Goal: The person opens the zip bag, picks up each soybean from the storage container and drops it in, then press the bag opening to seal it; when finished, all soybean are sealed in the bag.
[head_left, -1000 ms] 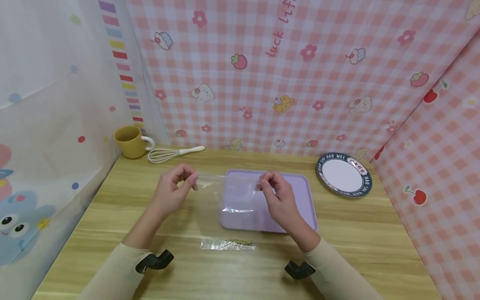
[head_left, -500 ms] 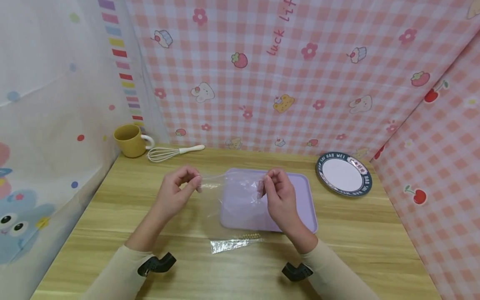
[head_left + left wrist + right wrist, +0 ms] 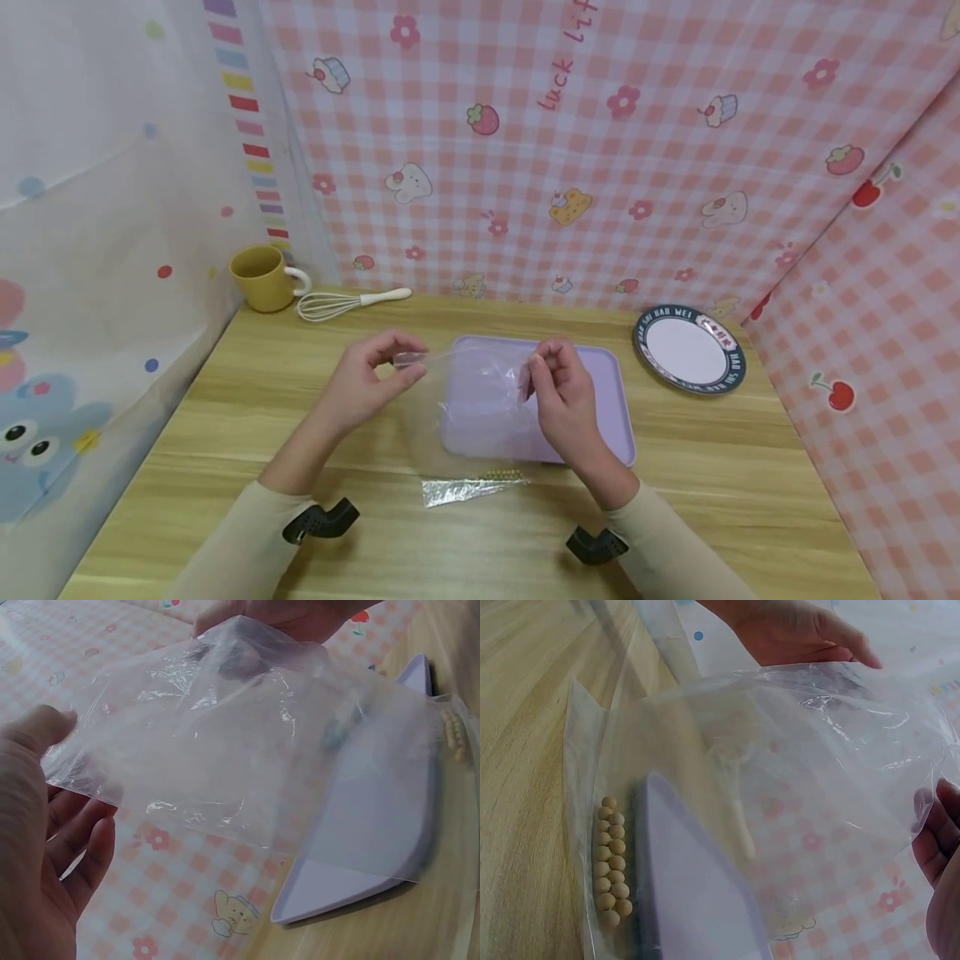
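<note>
A clear plastic bag (image 3: 472, 400) hangs between both hands above the table, its mouth side raised. Several small round tan beads (image 3: 611, 862) lie in two rows along the bag's bottom fold, low in the head view. The left hand (image 3: 377, 375) holds the bag's upper left edge, thumb on one side and fingers on the other, with a visible space between thumb and index finger. At the upper right edge, the right hand (image 3: 558, 387) pinches the film between thumb and curled fingers. Behind the bag lies a lilac tray (image 3: 611, 400), partly seen through the film.
A yellow mug (image 3: 262, 279) with a white handle stands at the back left. Beside it lies a cream whisk (image 3: 345, 302). A dark-rimmed white plate (image 3: 686, 346) sits at the back right. Patterned cloth walls (image 3: 480, 167) border the wooden table (image 3: 225, 417).
The left hand has moved right, nearer the right hand, and its thumb and index finger have spread apart. The bag has slackened, and its bottom with the beads has shifted slightly right.
</note>
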The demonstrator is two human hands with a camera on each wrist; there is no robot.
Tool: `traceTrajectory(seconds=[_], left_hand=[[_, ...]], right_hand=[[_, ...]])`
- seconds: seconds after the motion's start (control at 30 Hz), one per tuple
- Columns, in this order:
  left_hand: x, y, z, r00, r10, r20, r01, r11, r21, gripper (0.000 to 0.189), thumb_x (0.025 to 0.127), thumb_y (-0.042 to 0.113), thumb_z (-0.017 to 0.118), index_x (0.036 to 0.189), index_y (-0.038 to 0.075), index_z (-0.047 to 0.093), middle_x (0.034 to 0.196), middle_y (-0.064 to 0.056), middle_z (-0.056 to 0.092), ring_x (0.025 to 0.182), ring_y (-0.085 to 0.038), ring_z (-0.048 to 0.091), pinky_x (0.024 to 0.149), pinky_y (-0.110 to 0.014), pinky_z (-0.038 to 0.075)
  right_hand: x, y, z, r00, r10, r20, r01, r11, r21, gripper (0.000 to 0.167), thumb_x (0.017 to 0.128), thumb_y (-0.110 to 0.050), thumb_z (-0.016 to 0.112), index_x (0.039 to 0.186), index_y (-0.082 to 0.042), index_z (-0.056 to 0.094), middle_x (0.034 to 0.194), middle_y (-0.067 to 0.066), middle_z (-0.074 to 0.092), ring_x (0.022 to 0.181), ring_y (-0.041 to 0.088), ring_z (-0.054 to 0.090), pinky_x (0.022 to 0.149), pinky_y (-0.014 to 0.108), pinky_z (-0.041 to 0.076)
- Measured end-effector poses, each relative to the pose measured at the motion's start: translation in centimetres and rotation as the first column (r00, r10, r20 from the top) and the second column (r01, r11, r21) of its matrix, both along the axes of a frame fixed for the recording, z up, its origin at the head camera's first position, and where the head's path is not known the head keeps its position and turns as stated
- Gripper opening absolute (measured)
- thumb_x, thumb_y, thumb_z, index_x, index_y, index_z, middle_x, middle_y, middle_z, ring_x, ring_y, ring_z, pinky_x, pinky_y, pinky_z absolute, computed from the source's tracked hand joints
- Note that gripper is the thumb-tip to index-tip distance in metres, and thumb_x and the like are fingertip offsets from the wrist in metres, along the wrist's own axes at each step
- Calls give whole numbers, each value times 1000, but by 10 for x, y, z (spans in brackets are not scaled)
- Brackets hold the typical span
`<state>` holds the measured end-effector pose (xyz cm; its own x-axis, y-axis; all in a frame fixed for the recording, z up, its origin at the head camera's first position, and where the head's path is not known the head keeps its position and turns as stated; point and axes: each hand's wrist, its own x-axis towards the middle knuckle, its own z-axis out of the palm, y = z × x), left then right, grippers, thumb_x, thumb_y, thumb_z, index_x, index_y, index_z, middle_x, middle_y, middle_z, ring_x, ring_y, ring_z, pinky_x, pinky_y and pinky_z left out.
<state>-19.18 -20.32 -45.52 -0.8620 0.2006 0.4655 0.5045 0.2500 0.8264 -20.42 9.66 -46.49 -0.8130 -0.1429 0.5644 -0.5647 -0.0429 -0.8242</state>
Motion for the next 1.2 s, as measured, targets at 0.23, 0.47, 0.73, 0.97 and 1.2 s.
traceTrajectory(seconds=[0.23,0.47,0.73,0.97,1.2], left_hand=[[-1,2,2,1000,-9,-11,9,1000,-23,10,100,3,80,99,12,78,91,3,76,86,-16,70,77,-31,57],[-1,0,-1,1000,-10,-21,11,1000,20,5,103,6,79,102,1,78,90,-2,78,82,-16,72,72,-28,57],[1,-3,-1,999,25,26,-26,998,52,13,103,11,80,102,-2,77,87,-3,77,80,-17,71,65,-26,54],[1,-4,0,999,25,25,-27,998,51,14,102,12,81,101,-2,77,88,-3,78,80,-17,70,64,-27,54],[1,-3,0,999,32,12,-33,999,42,3,102,4,79,99,5,79,87,-2,78,79,-16,70,65,-27,55]], right_hand=[[1,1,0,1000,8,-13,-8,1000,-13,5,112,8,53,108,6,54,76,18,61,62,19,60,61,26,55],[2,3,-2,1000,-3,0,3,999,-35,6,113,6,54,108,10,52,77,20,61,63,16,61,61,25,56],[1,3,-3,1000,-8,4,9,999,-50,5,112,8,54,106,8,53,76,20,61,61,16,61,60,25,56],[0,5,-4,1000,-25,12,25,998,-53,7,112,6,55,106,8,53,75,18,61,61,16,61,60,25,55],[1,6,-5,1000,-19,9,20,999,-44,8,113,5,55,107,10,53,76,19,61,62,17,61,61,25,55]])
